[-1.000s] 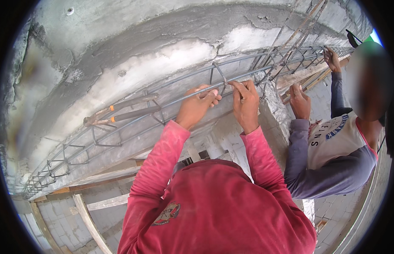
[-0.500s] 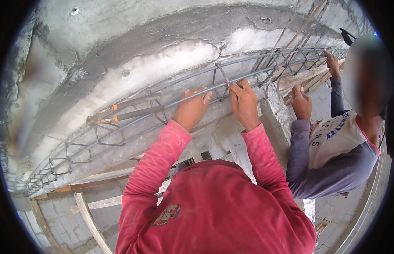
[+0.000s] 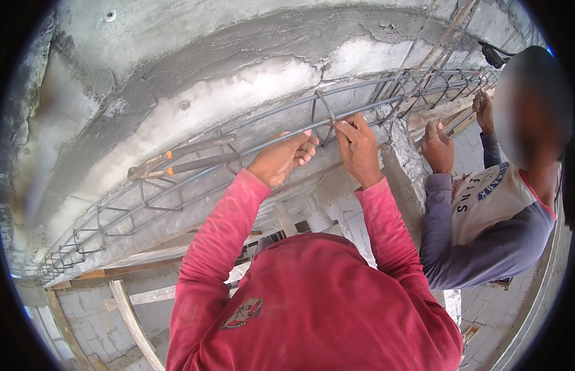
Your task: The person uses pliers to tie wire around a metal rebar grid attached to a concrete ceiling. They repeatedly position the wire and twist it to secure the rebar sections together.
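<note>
A long rebar cage (image 3: pixel 263 145) with square stirrups runs along the concrete wall. My right hand (image 3: pixel 360 148) is closed around its near bar, fingertips beside a stirrup (image 3: pixel 325 105). My left hand (image 3: pixel 284 159) is just to the left, palm turned partly up and fingers curled, with a fingertip at the bar. Whatever may be pinched there is too small to make out. Left of that hand, pincers (image 3: pixel 182 162) with dark handles and orange bands rest on the cage, jaws toward the left.
A co-worker (image 3: pixel 491 229) in a grey-sleeved shirt stands close on my right, both hands near the cage's right end. Thin upright rods (image 3: pixel 439 52) rise there. Rough concrete (image 3: pixel 238 43) curves behind the cage. Wooden braces (image 3: pixel 136 324) and a block wall (image 3: pixel 93 328) show below.
My left hand has turned its palm upward and shifted slightly left, fingers curling. My right hand stays at the stirrup. The co-worker's far hand has lowered a little.
</note>
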Demonstrator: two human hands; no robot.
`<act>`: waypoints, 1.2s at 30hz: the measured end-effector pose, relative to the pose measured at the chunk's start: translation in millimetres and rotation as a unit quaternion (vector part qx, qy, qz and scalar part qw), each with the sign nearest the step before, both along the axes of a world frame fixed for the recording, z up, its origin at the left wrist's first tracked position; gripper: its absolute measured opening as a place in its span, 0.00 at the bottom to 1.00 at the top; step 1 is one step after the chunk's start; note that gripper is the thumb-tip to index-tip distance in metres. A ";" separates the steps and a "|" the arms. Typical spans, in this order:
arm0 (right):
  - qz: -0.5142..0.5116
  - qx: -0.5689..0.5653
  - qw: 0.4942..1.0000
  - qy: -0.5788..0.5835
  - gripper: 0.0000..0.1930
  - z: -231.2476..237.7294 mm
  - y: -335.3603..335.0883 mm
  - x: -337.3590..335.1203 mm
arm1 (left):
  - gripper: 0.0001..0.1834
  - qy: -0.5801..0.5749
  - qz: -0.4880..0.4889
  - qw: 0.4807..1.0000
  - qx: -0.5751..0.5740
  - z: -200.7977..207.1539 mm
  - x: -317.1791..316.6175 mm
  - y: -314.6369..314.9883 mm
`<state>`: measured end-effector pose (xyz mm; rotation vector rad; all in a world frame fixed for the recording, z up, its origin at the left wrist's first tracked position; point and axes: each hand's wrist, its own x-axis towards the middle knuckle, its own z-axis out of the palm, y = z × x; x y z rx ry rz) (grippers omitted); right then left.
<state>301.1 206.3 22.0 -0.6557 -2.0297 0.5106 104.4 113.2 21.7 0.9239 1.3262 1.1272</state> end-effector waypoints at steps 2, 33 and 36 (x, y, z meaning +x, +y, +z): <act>-0.002 -0.038 0.999 -0.023 0.11 -0.3 1.1 2.7 | 0.22 0.104 -0.013 0.994 0.026 -2.6 1.4 1.0; -0.158 0.091 0.981 -0.067 0.11 -18.9 37.0 -8.7 | 0.17 0.503 0.141 0.841 0.140 -25.4 26.5 1.8; -0.153 0.092 0.979 -0.102 0.09 -26.2 39.8 -15.8 | 0.15 0.517 0.145 0.829 0.155 -33.0 22.9 0.0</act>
